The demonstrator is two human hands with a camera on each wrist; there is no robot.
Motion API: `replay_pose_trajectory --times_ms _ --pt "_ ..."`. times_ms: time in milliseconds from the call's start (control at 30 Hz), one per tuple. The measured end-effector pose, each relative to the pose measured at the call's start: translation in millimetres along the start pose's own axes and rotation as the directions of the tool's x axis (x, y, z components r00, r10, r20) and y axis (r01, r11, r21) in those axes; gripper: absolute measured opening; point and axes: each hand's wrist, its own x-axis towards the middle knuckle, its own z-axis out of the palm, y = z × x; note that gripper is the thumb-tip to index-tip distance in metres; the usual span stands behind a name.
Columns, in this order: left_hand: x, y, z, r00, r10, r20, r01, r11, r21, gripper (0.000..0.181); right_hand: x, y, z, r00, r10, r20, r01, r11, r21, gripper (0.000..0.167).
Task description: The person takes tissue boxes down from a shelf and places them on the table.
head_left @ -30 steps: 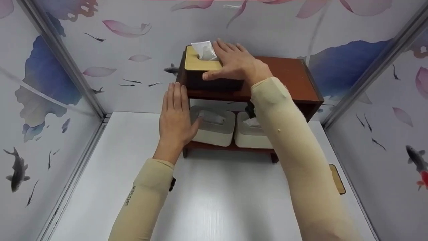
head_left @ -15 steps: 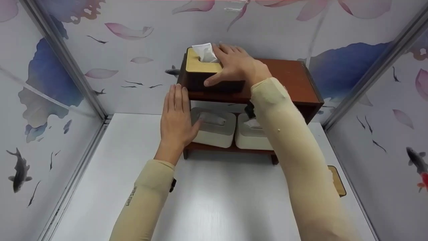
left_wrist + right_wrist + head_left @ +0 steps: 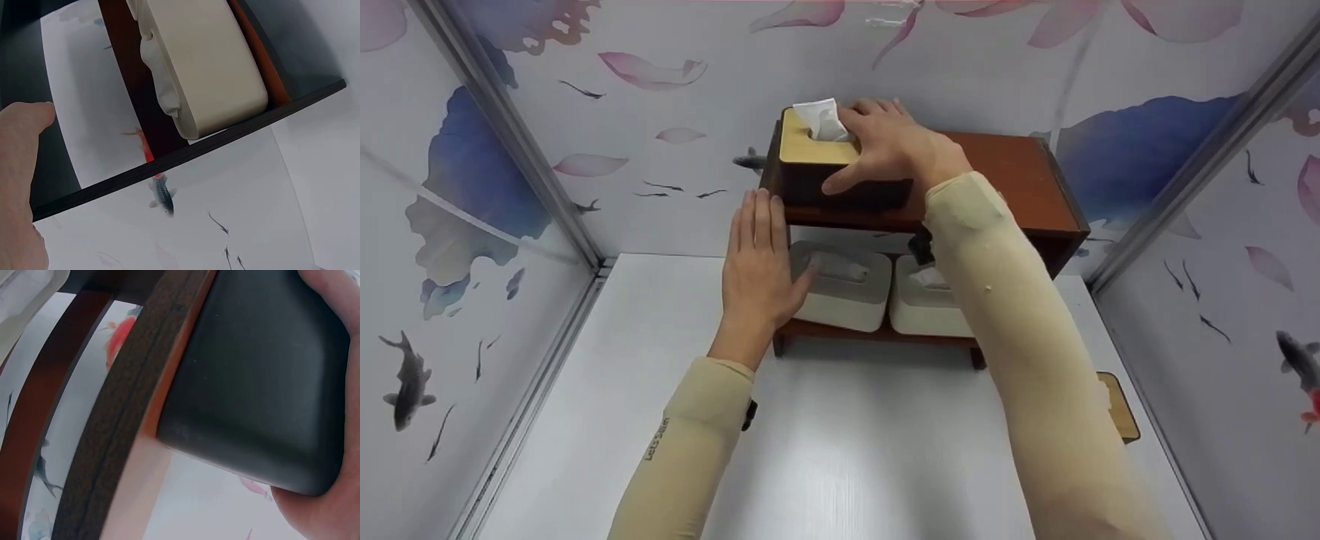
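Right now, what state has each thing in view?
Black tissue box, upright, tissue sticking out
Left cream tissue box, upright, slot tissue flat
Right cream tissue box, partly hidden
Wood-toned lid, mostly hidden
Two-tier shelf, upright
Left hand, fingers straight
Right hand, gripping black tissue box

Two pale tissue boxes [image 3: 840,309] side by side, mid-frame. Wood-topped item [image 3: 1123,411] lower right, partly hidden. White tabletop [image 3: 840,457] across bottom. Wall panels [image 3: 660,229], fish/petal print, back and both sides; metal posts [image 3: 523,150] upper left, upper right.

We see petal-printed far wall [image 3: 720,97] | fish-printed left wall [image 3: 457,390] and right wall [image 3: 1207,255] | metal corner posts [image 3: 508,135] | white worktop [image 3: 607,330], near glare [image 3: 832,472]
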Motion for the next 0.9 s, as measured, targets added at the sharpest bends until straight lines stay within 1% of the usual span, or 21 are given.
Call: replay_pose_trajectory --times_ms 100,267,367,500,600,733,800,900 --pt "0.4 0.5 1.0 1.0 -0.001 -0.005 0.001 1.0 0.009 0.102 -1.0 0.4 -0.4 1.0 0.005 -0.003 -0.005 1.0 0.01 0.112" --pt "0.6 2.1 2.4 1.0 0.009 -0.008 -0.009 1.0 -0.008 0.104 -5.1 1.7 -1.2 1.0 0.028 -0.001 -0.028 0.999 0.026 0.115" --pt "-0.5 1.7 2.8 1.0 0.001 -0.01 -0.001 1.0 0.007 0.106 -8.7 1.6 -1.8 1.0 0.002 -0.022 -0.002 1.0 0.022 0.113" --pt "-2.0 1.4 2.0 1.0 -0.002 -0.005 0.002 1.0 0.023 0.108 -18.0 1.0 -4.1 0.997 -0.011 -0.072 0.013 1.0 0.021 0.108" --pt "-2.6 1.0 1.6 1.0 -0.002 0.002 0.002 1.0 0.012 0.108 -26.3 -0.5 -6.0 0.995 -0.009 -0.099 0.011 1.0 0.016 0.106" --pt "-2.3 0.3 1.5 1.0 -0.004 0.007 0.004 1.0 0.003 0.107 -37.0 -0.5 -8.0 0.991 -0.046 -0.122 0.046 0.999 -0.006 0.102" --pt "-1.3 0.0 1.8 1.0 -0.004 0.009 0.004 1.0 0.004 0.106 -42.3 1.6 -8.9 0.989 -0.065 -0.136 0.064 0.998 -0.012 0.098" --pt "0.2 0.4 1.7 1.0 -0.001 0.012 0.001 1.0 -0.005 0.104 -51.7 5.4 -10.0 0.986 -0.079 -0.149 0.077 0.997 -0.018 0.097"
